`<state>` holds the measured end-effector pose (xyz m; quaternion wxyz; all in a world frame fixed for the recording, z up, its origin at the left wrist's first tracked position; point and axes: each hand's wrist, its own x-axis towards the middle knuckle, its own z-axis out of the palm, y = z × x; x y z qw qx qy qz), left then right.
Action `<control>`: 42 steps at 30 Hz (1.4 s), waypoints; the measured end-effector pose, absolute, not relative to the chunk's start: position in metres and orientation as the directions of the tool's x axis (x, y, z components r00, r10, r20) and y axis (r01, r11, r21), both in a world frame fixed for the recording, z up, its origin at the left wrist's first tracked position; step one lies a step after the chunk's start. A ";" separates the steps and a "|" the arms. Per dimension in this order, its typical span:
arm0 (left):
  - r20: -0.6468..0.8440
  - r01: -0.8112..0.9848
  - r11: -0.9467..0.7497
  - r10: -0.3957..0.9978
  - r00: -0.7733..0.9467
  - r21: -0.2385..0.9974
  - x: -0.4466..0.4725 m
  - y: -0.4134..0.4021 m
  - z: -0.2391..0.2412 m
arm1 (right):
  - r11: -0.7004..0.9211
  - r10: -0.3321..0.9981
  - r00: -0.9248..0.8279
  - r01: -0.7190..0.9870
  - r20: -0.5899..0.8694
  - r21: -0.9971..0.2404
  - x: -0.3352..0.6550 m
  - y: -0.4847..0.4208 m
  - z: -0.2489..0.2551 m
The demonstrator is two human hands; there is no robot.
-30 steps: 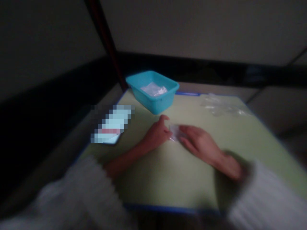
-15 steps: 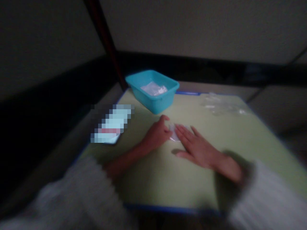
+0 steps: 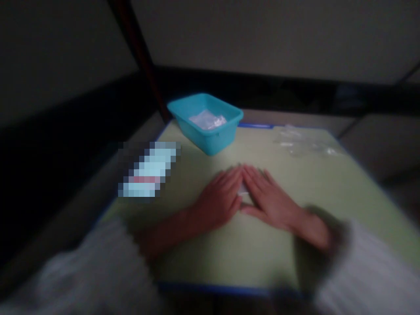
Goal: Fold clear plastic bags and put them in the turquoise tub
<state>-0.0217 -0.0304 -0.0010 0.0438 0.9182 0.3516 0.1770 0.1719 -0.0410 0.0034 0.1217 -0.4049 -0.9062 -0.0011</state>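
Observation:
Side by side on the table (image 3: 203,258), my two hands lie flat over a small whitish plastic packet (image 3: 243,190). Only a sliver of the packet shows between them; the rest is covered. My left hand (image 3: 221,197) is stretched out palm down, its fingertips meeting those of the other hand. Fingers extended and thumb out to the side, my right hand (image 3: 269,197) rests on the packet's right part. Neither hand grips anything.
A turquoise plastic basket (image 3: 219,139) with clear whitish packets (image 3: 206,119) inside stands at the back left. Crumpled clear plastic bags (image 3: 295,142) lie at the back right. A blurred-out phone-like slab (image 3: 151,168) lies at the left edge.
My left hand has gone from curled fingers at the packet's left edge to lying flat over it, against my right hand. The right hand stays in place.

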 end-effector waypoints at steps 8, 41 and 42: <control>0.185 0.680 -0.725 0.687 0.703 0.108 -0.022 -0.030 -0.005 | 0.664 0.746 -0.648 0.743 0.155 -0.087 0.173 -0.039 -0.001; 0.350 0.539 -0.799 0.601 0.718 0.266 -0.041 -0.009 0.002 | 0.824 0.486 -0.766 0.562 0.420 0.072 0.202 -0.031 0.029; 0.352 0.537 -0.801 0.599 0.720 0.265 -0.041 -0.008 0.001 | 0.827 0.467 -0.772 0.554 0.431 0.097 0.202 -0.031 0.029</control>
